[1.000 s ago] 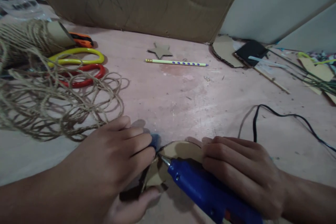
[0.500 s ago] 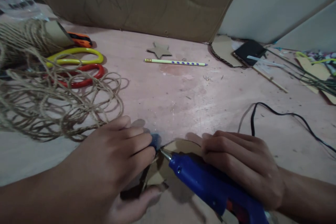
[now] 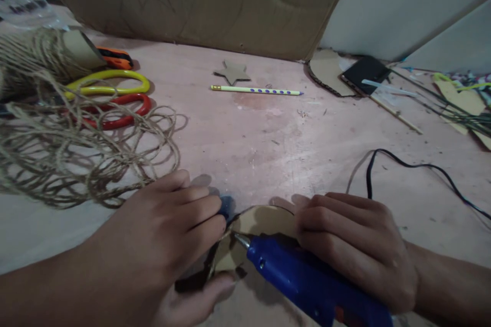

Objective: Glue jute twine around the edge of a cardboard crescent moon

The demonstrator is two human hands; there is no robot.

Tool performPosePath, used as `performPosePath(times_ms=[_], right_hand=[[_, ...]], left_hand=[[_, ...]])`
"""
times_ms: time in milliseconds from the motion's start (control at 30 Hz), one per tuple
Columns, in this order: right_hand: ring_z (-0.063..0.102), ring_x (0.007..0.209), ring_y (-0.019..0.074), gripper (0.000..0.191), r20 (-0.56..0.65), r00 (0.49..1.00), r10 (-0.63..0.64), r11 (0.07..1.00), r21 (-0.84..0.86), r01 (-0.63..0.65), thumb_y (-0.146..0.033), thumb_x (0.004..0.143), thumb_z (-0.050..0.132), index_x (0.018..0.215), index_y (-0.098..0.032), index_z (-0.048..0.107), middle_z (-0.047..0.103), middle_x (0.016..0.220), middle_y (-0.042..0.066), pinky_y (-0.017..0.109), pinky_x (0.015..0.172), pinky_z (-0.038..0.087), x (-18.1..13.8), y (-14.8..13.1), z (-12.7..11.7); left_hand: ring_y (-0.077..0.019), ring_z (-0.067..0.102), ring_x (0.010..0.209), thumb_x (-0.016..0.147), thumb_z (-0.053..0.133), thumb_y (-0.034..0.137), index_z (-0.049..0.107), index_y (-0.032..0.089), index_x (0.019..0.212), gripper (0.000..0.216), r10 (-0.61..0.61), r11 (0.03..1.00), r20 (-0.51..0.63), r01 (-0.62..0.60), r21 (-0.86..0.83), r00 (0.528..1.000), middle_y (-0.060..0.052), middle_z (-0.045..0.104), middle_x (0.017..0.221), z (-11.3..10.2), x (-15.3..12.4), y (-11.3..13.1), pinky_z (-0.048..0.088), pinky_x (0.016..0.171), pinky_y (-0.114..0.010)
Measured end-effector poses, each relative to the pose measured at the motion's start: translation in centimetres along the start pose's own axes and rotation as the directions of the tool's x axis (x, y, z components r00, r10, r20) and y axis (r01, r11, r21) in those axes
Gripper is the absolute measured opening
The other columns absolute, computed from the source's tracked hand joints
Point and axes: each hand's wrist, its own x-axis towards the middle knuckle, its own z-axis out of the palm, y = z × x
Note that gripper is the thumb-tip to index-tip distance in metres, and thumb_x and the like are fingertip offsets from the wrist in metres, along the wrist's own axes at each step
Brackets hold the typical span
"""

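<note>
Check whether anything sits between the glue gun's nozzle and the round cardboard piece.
Nothing visible does. The glue gun in the right hand has its nozzle right at the cardboard piece. The left hand pinches that piece at its left edge, beside the nozzle and not across it.

The right hand (image 3: 356, 250) aims a blue glue gun (image 3: 307, 281) at cardboard pieces (image 3: 261, 222) pinched by the left hand (image 3: 169, 235).

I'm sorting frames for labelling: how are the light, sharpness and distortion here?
Head view: dim, pinkish light, no glare; the left hand shades the cardboard piece it pinches; glue gun in the right hand reads sharp; twine at the left edge smeared; forearms look stretched toward the bottom corners.
</note>
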Motion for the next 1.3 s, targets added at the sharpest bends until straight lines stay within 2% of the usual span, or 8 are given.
performPosePath(times_ms=[133, 267, 333, 500, 600, 700, 933, 1300], right_hand=[[0.075, 0.085, 0.0227, 0.036, 0.011, 0.999, 0.037, 0.999, -0.003, -0.037, -0.017, 0.133, 0.036, 0.116, -0.021, 0.068, 0.079, 0.101, 0.007, 0.038, 0.072, 0.061, 0.0, -0.13, -0.28], [0.078, 0.081, 0.0221, 0.03, 0.007, 0.997, 0.074, 0.997, 0.01, -0.074, -0.027, 0.134, 0.044, 0.118, -0.022, 0.068, 0.079, 0.099, 0.006, 0.037, 0.069, 0.062, 0.06, -0.15, -0.38], [0.08, 0.084, 0.0229, 0.028, 0.014, 0.998, 0.065, 0.998, 0.0, -0.065, -0.024, 0.132, 0.048, 0.117, -0.021, 0.07, 0.08, 0.101, 0.007, 0.037, 0.072, 0.065, 0.06, -0.09, -0.33], [0.077, 0.088, 0.0242, 0.041, -0.005, 0.999, 0.042, 0.999, -0.034, -0.042, -0.019, 0.132, 0.039, 0.109, -0.02, 0.073, 0.081, 0.102, 0.01, 0.039, 0.075, 0.071, 0.05, 0.05, -0.06], [0.075, 0.087, 0.0237, 0.044, -0.007, 0.999, 0.032, 0.999, -0.038, -0.032, -0.018, 0.133, 0.037, 0.109, -0.019, 0.074, 0.081, 0.101, 0.009, 0.039, 0.073, 0.068, 0.11, 0.04, 0.05], [0.072, 0.084, 0.0229, 0.045, -0.019, 0.999, 0.028, 0.999, -0.031, -0.029, -0.016, 0.134, 0.032, 0.111, -0.019, 0.071, 0.079, 0.099, 0.008, 0.038, 0.069, 0.063, 0.21, -0.02, 0.04], [0.075, 0.083, 0.0215, 0.039, -0.043, 0.999, 0.012, 0.999, -0.042, -0.014, -0.013, 0.133, 0.037, 0.113, -0.019, 0.07, 0.079, 0.099, 0.006, 0.038, 0.071, 0.06, 0.37, -0.11, -0.04], [0.077, 0.087, 0.0224, 0.041, -0.021, 1.0, 0.004, 0.999, -0.039, -0.005, -0.014, 0.134, 0.036, 0.112, -0.021, 0.069, 0.081, 0.1, 0.006, 0.038, 0.078, 0.064, 0.29, -0.17, 0.07]], left_hand=[[-0.0245, 0.072, 0.079, 0.129, 0.055, 0.038, 0.054, 0.029, 0.102, 0.029, 0.02, 1.0, 0.018, -0.02, 0.015, 1.0, -0.001, 0.081, 0.095, -0.03, -0.14, -0.11, 0.05, 0.078, -0.05], [-0.0265, 0.074, 0.082, 0.121, 0.066, 0.039, 0.059, 0.028, 0.099, 0.025, -0.016, 1.0, 0.039, 0.017, -0.014, 0.999, -0.004, 0.083, 0.099, 0.22, -0.4, -0.16, 0.051, 0.079, -0.051], [-0.0267, 0.073, 0.082, 0.118, 0.069, 0.039, 0.06, 0.028, 0.1, 0.023, -0.025, 0.999, 0.031, 0.025, -0.019, 0.999, -0.003, 0.083, 0.1, 0.32, -0.43, -0.18, 0.051, 0.079, -0.051], [-0.024, 0.072, 0.079, 0.119, 0.066, 0.035, 0.058, 0.028, 0.102, 0.02, -0.008, 1.0, 0.015, 0.008, 0.012, 1.0, 0.0, 0.079, 0.097, 0.35, -0.28, -0.17, 0.053, 0.078, -0.047], [-0.0216, 0.071, 0.077, 0.121, 0.061, 0.036, 0.06, 0.027, 0.103, 0.02, -0.035, 0.999, 0.004, 0.035, 0.003, 0.999, 0.004, 0.074, 0.092, 0.42, -0.36, -0.17, 0.055, 0.08, -0.045], [-0.0229, 0.073, 0.08, 0.121, 0.062, 0.035, 0.059, 0.028, 0.107, 0.016, -0.015, 1.0, 0.012, 0.014, 0.009, 1.0, 0.001, 0.081, 0.099, 0.48, -0.48, -0.2, 0.053, 0.079, -0.048], [-0.0254, 0.071, 0.08, 0.122, 0.061, 0.033, 0.052, 0.029, 0.104, 0.02, -0.004, 1.0, 0.04, 0.004, 0.013, 0.999, 0.0, 0.078, 0.095, 0.28, -0.1, -0.18, 0.051, 0.079, -0.05], [-0.0254, 0.071, 0.078, 0.123, 0.062, 0.037, 0.058, 0.028, 0.096, 0.028, 0.0, 1.0, 0.04, 0.0, 0.009, 0.999, -0.003, 0.082, 0.097, 0.11, -0.2, -0.01, 0.051, 0.078, -0.051]])
